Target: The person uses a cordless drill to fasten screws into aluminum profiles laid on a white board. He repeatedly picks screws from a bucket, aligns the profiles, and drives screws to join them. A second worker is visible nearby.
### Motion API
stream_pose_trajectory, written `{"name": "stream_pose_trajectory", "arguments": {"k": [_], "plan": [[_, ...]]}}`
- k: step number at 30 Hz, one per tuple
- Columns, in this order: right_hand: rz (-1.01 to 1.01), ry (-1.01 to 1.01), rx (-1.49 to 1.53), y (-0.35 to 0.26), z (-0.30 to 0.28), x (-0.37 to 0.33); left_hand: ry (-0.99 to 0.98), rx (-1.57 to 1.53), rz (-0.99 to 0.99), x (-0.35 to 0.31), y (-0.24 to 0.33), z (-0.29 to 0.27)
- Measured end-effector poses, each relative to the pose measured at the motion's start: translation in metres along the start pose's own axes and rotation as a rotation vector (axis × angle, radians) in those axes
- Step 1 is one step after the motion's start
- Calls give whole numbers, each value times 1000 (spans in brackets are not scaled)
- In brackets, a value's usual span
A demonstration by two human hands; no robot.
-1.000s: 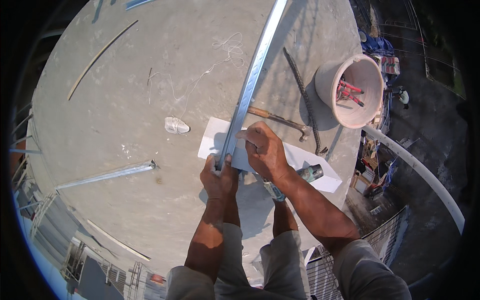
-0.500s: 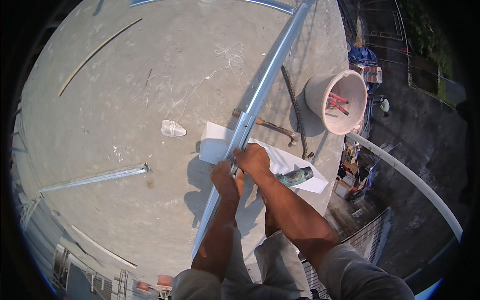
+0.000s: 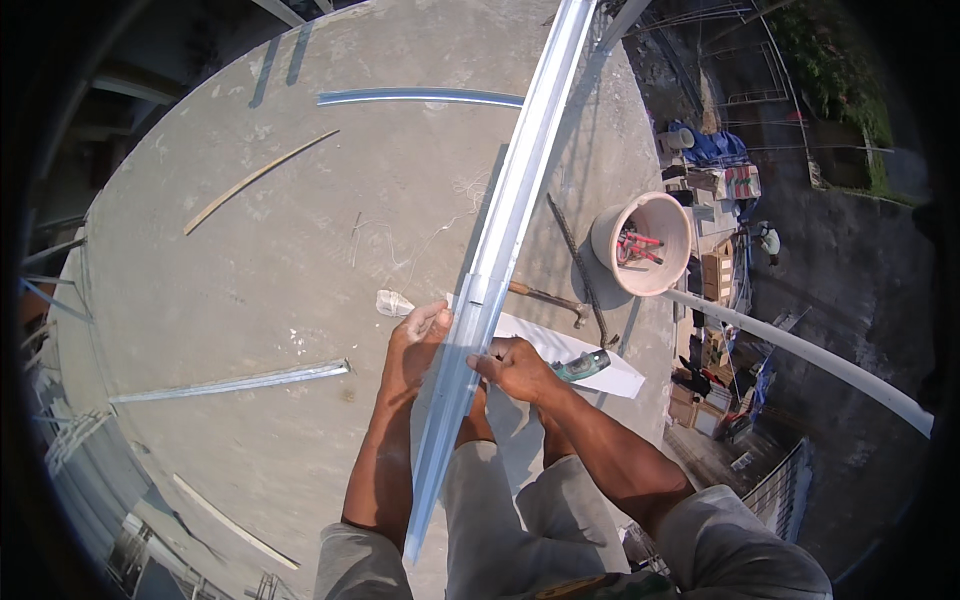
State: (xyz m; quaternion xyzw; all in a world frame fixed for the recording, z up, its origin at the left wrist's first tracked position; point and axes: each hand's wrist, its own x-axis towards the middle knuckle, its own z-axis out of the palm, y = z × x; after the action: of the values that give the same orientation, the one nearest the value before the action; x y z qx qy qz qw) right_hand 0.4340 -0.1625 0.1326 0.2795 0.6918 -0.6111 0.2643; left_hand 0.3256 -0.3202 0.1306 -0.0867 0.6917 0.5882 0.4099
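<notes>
A long galvanized steel channel (image 3: 520, 185) runs from the top of the view down towards my lap. It is made of two lengths, one overlapping the other just above my hands. My left hand (image 3: 412, 345) cups the channel's left side, thumb up, with its other fingers partly hidden behind the metal. On the opposite edge, my right hand (image 3: 515, 368) grips the channel between thumb and fingers. Beneath lies a white sheet (image 3: 615, 378) with a green and black power tool (image 3: 582, 366) on it. A claw hammer (image 3: 550, 300) rests beside the channel, partly covered by it.
A pale bucket (image 3: 603, 240) holding red-handled tools stands at the slab's right edge, near a drop. A dark ribbed bar (image 3: 575, 250) lies beside it. Leftward are another metal channel (image 3: 230, 383), a wooden strip (image 3: 260, 180) and a wrapped bundle of string (image 3: 393, 303).
The channel has come up off the floor, closer to me. My hands, earlier close together at the joint, are now apart on its two sides. The view has shifted.
</notes>
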Motion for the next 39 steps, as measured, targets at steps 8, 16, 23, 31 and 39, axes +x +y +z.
{"name": "stream_pose_trajectory", "arguments": {"k": [8,16,23,31,39], "plan": [[-186,21,-107,-138,-27,-87,-328,-198,15,-66,151,9],[-468,96,-287,-226,-30,-164,-166,-256,249,-153,267,0],[-768,197,-323,-301,-27,-213,-282,-328,497,-223,349,-14],[-1131,283,-234,-363,-37,-259,-514,-232,664,-291,412,-24],[-1190,371,-268,-396,-45,-296,-514,-301,854,-325,437,-6]]}}
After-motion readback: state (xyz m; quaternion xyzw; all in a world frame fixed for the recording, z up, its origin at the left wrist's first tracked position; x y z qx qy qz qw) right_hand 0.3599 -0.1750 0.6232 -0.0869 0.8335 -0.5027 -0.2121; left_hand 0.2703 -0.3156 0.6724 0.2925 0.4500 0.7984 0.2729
